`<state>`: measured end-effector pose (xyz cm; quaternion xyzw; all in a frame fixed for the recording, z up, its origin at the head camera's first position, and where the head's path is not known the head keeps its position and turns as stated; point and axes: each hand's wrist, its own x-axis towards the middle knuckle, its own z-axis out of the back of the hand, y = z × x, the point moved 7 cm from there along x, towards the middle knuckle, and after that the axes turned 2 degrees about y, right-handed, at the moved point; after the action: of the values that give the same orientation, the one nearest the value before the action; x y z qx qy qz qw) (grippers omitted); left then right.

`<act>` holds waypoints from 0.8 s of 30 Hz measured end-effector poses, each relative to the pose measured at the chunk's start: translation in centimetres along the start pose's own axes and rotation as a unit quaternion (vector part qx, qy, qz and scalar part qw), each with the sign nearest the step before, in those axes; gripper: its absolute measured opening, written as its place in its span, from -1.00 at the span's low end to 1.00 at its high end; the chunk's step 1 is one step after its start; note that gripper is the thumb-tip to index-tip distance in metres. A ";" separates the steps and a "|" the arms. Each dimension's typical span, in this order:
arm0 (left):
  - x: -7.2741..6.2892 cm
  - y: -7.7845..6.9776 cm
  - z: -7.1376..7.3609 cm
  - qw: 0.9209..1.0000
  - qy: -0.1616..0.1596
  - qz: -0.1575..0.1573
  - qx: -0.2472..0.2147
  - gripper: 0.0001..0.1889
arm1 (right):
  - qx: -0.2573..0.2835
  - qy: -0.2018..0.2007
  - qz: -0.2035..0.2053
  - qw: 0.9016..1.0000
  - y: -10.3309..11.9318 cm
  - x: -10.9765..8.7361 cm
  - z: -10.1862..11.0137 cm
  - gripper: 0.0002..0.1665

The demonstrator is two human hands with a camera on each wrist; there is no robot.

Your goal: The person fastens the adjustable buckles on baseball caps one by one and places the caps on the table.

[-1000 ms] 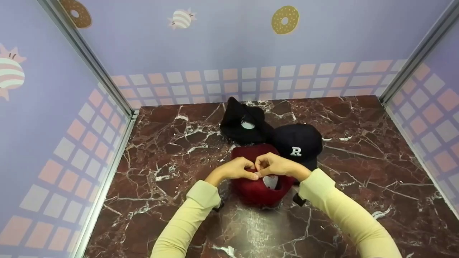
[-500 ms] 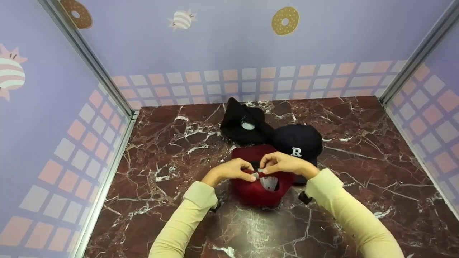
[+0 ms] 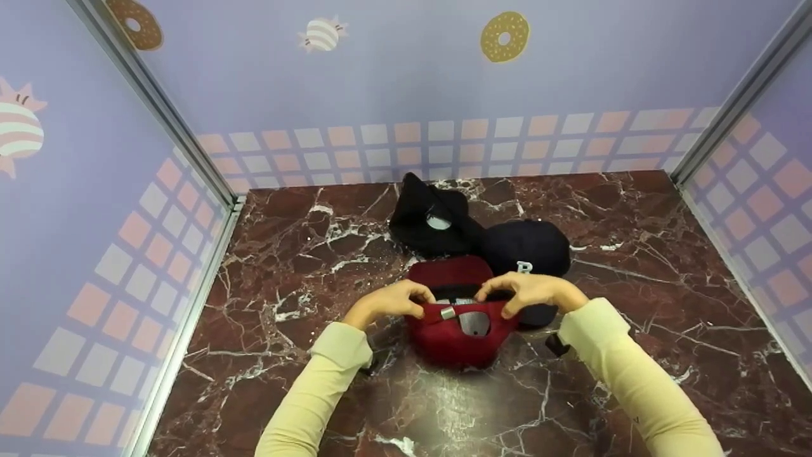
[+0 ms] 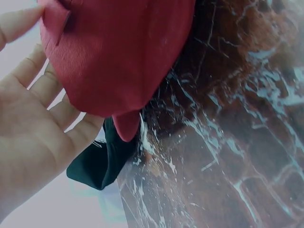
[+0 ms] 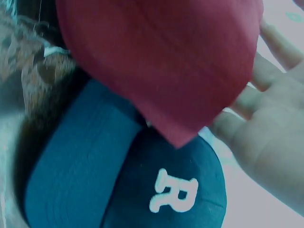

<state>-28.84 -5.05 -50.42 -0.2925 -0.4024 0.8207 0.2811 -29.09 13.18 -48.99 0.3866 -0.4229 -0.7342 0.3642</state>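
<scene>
A red baseball cap (image 3: 460, 349) sits on the marbled table, its back toward me and its brim (image 3: 450, 270) pointing away. A metal buckle (image 3: 448, 313) shows on the strap above the rear opening. My left hand (image 3: 388, 301) pinches the cap's edge left of the buckle; in the left wrist view the thumb is outside the red fabric (image 4: 109, 57) and the fingers are behind it. On the opposite side my right hand (image 3: 539, 292) grips the edge between thumb and fingers. In the right wrist view those fingers are partly hidden behind the red crown (image 5: 166, 57).
Just behind and to the right lies a navy cap (image 3: 530, 244) with a white R, partly covered by my right hand. A black cap (image 3: 412, 231) with a round white patch lies farther back. Patterned panels (image 3: 406, 82) enclose the marbled table (image 3: 304, 254).
Both hands were together at the strap; they have moved apart, the left one leftward and the right one rightward along the cap's edge. The buckle and rear opening are now uncovered.
</scene>
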 end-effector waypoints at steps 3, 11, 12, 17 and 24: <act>-0.3 0.8 0.3 0.999 -0.019 0.020 -0.021 -0.63 | -0.064 0.014 -0.037 0.997 -0.7 -0.4 0.0 -0.35; -0.8 2.6 0.6 0.999 -0.040 0.024 -0.007 -0.56 | -0.218 -0.022 -0.090 0.972 -2.5 -1.2 0.1 -0.09; -0.9 2.8 0.6 0.999 -0.040 0.020 -0.006 -0.55 | -0.234 -0.035 -0.086 0.968 -2.7 -1.3 0.2 -0.07; -1.1 3.3 0.6 0.998 -0.034 0.016 0.043 -0.47 | -0.294 -0.115 -0.063 0.947 -3.6 -1.3 0.4 -0.13; -1.2 3.8 0.5 0.997 -0.034 0.018 0.061 -0.60 | -0.283 -0.177 -0.015 0.942 -4.0 -1.2 0.4 -0.45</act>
<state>-29.24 -8.08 -53.00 -0.2541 -0.3554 0.8580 0.2703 -29.76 15.86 -52.14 0.1376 -0.2490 -0.8858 0.3668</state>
